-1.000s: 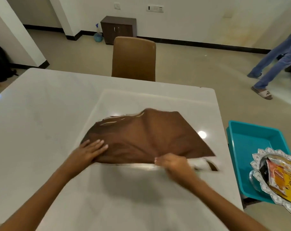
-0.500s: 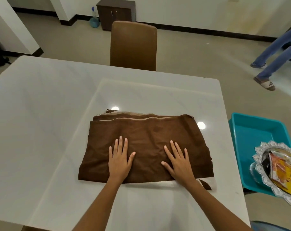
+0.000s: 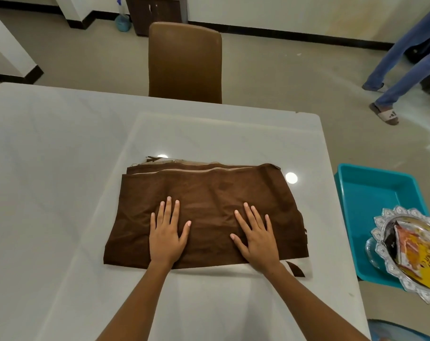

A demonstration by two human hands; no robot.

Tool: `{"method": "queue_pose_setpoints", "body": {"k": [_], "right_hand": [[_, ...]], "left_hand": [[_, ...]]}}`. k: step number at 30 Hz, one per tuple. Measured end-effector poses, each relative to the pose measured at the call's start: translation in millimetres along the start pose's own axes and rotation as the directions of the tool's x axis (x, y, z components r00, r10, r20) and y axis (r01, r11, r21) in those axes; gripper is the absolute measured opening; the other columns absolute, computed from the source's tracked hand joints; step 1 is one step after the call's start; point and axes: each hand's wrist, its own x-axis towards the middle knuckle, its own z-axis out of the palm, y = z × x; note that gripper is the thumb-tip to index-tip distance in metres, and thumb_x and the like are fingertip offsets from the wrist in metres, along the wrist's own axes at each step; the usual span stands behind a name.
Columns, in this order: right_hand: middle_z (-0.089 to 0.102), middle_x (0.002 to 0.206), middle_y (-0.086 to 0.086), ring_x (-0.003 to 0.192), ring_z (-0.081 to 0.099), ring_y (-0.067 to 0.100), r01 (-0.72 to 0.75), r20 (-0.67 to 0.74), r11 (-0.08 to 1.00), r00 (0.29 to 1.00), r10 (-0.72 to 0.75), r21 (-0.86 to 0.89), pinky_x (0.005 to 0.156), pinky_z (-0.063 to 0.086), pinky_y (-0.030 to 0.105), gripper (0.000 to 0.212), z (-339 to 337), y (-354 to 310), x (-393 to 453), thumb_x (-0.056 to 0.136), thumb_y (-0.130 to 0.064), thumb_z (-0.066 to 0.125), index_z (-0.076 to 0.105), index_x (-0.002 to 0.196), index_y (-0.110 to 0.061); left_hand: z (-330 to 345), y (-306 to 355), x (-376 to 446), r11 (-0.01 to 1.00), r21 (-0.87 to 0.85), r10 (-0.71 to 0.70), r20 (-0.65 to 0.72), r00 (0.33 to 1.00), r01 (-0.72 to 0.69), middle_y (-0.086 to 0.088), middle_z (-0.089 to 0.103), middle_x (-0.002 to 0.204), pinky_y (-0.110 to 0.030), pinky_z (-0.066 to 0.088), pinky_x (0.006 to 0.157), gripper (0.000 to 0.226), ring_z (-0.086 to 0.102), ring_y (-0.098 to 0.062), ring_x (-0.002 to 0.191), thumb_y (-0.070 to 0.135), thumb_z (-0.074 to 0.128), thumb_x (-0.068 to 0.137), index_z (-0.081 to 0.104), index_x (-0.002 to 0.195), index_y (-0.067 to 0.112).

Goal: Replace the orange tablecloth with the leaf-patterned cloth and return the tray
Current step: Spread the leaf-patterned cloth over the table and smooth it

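Compared with half a second ago, little changed: both palms remain pressed on the folded brown cloth (image 3: 206, 212), the cloth edges lie the same, and the view sits slightly closer. A second ago the cloth was bunched and half lifted; now flat, in a neat rectangle.

From left to right on the white table (image 3: 49, 180): 1 left hand (image 3: 168, 235), open, fingers spread, flat on the cloth; 1 right hand (image 3: 257, 238), likewise open and flat, near the cloth's right side. Under the cloth's far and near edges, slivers of a pale patterned layer visible. Off the table's right edge, 1 teal plastic bin (image 3: 371, 193), and overlapping its near corner 1 silver scalloped tray (image 3: 391, 271) carrying a yellow packet (image 3: 420, 257).

Behind the table, 1 brown chair (image 3: 184, 62) pushed in. Beige tiled floor, white walls with dark skirting, 1 dark cabinet (image 3: 157, 11) beside 1 blue spray bottle (image 3: 123, 19). At far right, legs in blue trousers (image 3: 405, 62) and sandals.
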Motion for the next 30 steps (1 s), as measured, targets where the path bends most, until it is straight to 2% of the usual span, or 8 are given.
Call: {"method": "queue_pose_setpoints", "body": {"k": [5, 9, 11, 15, 18, 22, 27, 30], "right_hand": [[0.014, 0.158, -0.004, 0.145, 0.009, 0.016, -0.039, -0.043, 0.999, 0.998, 0.040, 0.024, 0.117, 0.011, 0.043, 0.063, 3, -6, 10, 0.093, -0.063, 0.031, 0.020, 0.148, -0.035], [0.041, 0.145, 0.003, 0.132, 0.041, 0.023, -0.039, -0.132, 0.998, 0.990, 0.044, 0.039, 0.110, 0.026, 0.041, 0.052, 1, -3, 26, 0.095, -0.057, 0.032, 0.045, 0.136, -0.027], [0.046, 0.140, 0.007, 0.128, 0.045, 0.026, -0.060, -0.205, 0.998, 0.977, 0.065, 0.027, 0.109, 0.027, 0.042, 0.049, -9, 9, 45, 0.095, -0.051, 0.033, 0.052, 0.130, -0.020], [0.021, 0.154, 0.016, 0.143, 0.017, 0.031, -0.321, -0.258, 0.947, 0.913, 0.315, 0.022, 0.114, 0.007, 0.049, 0.060, -33, 41, 85, 0.096, -0.047, 0.038, 0.030, 0.144, -0.013], [0.028, 0.151, 0.017, 0.139, 0.027, 0.032, -0.472, -0.162, 0.863, 0.852, 0.499, 0.180, 0.115, 0.012, 0.049, 0.066, -47, 55, 101, 0.095, -0.047, 0.040, 0.021, 0.147, -0.009], [0.056, 0.128, 0.013, 0.117, 0.052, 0.030, -0.401, -0.201, 0.887, 0.872, 0.446, 0.228, 0.109, 0.032, 0.042, 0.061, -57, 52, 108, 0.091, -0.033, 0.058, 0.034, 0.141, -0.009], [0.062, 0.098, 0.010, 0.092, 0.057, 0.030, -0.196, -0.339, 0.970, 0.911, 0.234, 0.142, 0.087, 0.045, 0.036, 0.025, -56, 42, 102, 0.078, -0.003, 0.071, 0.065, 0.102, -0.009], [0.064, 0.102, 0.010, 0.095, 0.058, 0.027, -0.012, -0.355, 0.989, 0.933, 0.063, 0.145, 0.084, 0.047, 0.030, 0.015, -56, 36, 92, 0.075, -0.002, 0.071, 0.068, 0.088, -0.008]], "left_hand": [[-1, -6, 19, 1.000, -0.001, 0.028, 0.009, 1.000, -0.028, 0.001, 0.010, 0.158, -0.040, 0.007, 0.117, 0.070, 0.005, -0.018, 0.146, 0.062, 0.022, 0.092, 0.016, 0.151, 0.025], [-5, -12, 36, 0.995, -0.024, 0.095, 0.006, 0.996, -0.094, 0.002, 0.011, 0.158, -0.041, 0.009, 0.118, 0.070, 0.007, -0.017, 0.146, 0.064, 0.015, 0.093, 0.016, 0.151, 0.025], [-5, -18, 44, 0.991, -0.033, 0.127, 0.007, 0.992, -0.127, 0.002, 0.011, 0.158, -0.041, 0.010, 0.118, 0.068, 0.008, -0.017, 0.146, 0.062, 0.013, 0.094, 0.017, 0.151, 0.024], [-5, -27, 55, 0.985, -0.014, 0.172, 0.010, 0.985, -0.172, -0.001, 0.017, 0.157, -0.038, 0.009, 0.116, 0.064, 0.013, -0.019, 0.145, 0.058, 0.010, 0.097, 0.021, 0.149, 0.023], [-9, -14, 54, 0.994, -0.002, 0.109, -0.022, 0.994, -0.109, -0.006, 0.025, 0.154, -0.041, 0.013, 0.115, 0.064, 0.019, -0.024, 0.143, 0.054, 0.007, 0.098, 0.030, 0.147, 0.018], [-3, 49, 32, 0.988, -0.139, -0.081, -0.057, 0.995, 0.072, -0.010, 0.020, 0.155, -0.042, 0.011, 0.115, 0.063, 0.014, -0.026, 0.144, 0.051, 0.014, 0.097, 0.027, 0.147, 0.014], [22, 102, 4, 0.990, -0.118, -0.076, 0.007, 0.997, 0.076, -0.011, 0.017, 0.156, -0.041, 0.008, 0.115, 0.063, 0.017, -0.026, 0.143, 0.052, 0.023, 0.096, 0.027, 0.148, 0.016], [24, 95, 6, 0.996, -0.071, -0.046, 0.006, 0.999, 0.047, -0.009, 0.019, 0.156, -0.041, 0.009, 0.115, 0.063, 0.016, -0.025, 0.144, 0.053, 0.024, 0.096, 0.025, 0.149, 0.018]]}}
